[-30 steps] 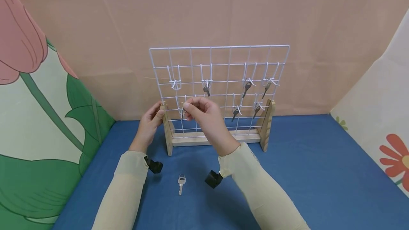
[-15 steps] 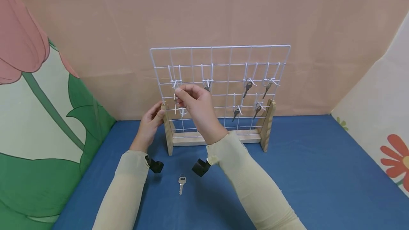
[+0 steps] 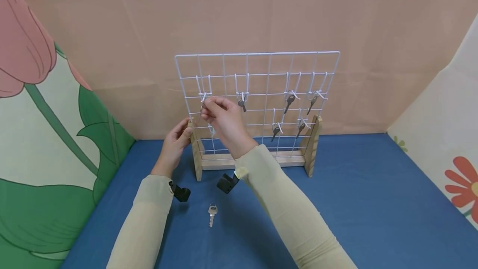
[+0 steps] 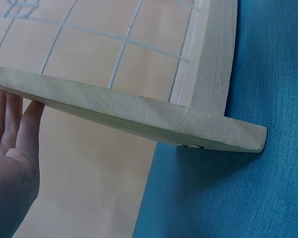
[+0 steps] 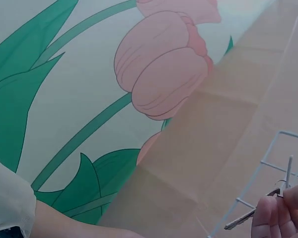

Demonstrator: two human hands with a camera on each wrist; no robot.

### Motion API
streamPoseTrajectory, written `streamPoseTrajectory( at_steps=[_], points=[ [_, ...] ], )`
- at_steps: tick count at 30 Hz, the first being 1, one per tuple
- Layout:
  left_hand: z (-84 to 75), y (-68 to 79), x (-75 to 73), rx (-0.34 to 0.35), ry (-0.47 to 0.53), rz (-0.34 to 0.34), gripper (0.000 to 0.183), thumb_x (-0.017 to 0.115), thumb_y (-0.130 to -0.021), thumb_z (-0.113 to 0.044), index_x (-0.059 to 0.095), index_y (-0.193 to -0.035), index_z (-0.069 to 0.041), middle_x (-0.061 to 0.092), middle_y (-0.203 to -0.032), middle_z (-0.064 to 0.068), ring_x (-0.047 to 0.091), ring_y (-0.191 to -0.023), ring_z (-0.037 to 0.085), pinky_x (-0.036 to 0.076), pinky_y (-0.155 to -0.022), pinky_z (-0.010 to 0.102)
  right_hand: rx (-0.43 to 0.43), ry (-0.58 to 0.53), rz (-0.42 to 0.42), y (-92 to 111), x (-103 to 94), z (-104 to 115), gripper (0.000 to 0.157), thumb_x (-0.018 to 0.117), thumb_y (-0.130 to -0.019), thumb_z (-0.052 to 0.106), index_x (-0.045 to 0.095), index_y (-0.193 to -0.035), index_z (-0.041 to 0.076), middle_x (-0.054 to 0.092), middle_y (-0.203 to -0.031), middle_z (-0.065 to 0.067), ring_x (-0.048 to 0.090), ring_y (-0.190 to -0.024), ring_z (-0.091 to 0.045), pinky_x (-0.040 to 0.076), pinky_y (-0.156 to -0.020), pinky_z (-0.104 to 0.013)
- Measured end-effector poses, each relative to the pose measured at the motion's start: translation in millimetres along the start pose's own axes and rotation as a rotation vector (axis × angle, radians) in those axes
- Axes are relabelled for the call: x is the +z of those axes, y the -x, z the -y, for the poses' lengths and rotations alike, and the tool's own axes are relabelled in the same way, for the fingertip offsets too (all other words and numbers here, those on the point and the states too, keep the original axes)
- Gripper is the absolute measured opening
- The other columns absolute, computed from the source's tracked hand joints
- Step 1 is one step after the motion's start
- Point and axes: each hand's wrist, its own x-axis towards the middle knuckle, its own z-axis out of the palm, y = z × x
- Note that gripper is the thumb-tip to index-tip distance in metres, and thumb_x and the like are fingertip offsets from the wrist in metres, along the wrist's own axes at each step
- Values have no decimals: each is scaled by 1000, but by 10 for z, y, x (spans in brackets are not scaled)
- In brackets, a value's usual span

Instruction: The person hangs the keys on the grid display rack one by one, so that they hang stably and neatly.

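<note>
My right hand [image 3: 225, 121] pinches a key [image 5: 241, 219] by its top, right at the upper left hook [image 3: 203, 96] of a white wire grid rack [image 3: 257, 55]. In the right wrist view the key's thin ring overlaps the upturned hook prong [image 5: 289, 171], and the blade points down and away from the fingertips. My left hand [image 3: 173, 146] grips the upper end of the rack's left wooden post [image 3: 195, 152], thumb in front. In the left wrist view its fingers [image 4: 30, 126] press against the post's outer side. A loose key [image 3: 212, 215] lies on the blue cloth.
Other keys hang from hooks on the grid: one key [image 3: 242, 102] at upper middle, two at upper right, and two below those. The lower left hook [image 3: 211, 130] is partly behind my right hand. A wooden base bar [image 3: 220, 163] joins the posts.
My right hand has moved up and slightly left with the key, from the lower left hook to the upper left one. My left hand has stayed on the post.
</note>
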Motion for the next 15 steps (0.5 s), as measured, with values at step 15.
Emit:
streamPoseTrajectory(
  at_steps=[15],
  points=[
    [-21,5,7,8,38,0,58,51,-106,-30,36,-157,-6,47,-145,18,48,-131,26,39,-113,46,44,-38,-121,-78,86,-66,3,59,-103,7,62,-104,5,65,-90,-7,58,-72,-13,53,-67,-20]
  ],
)
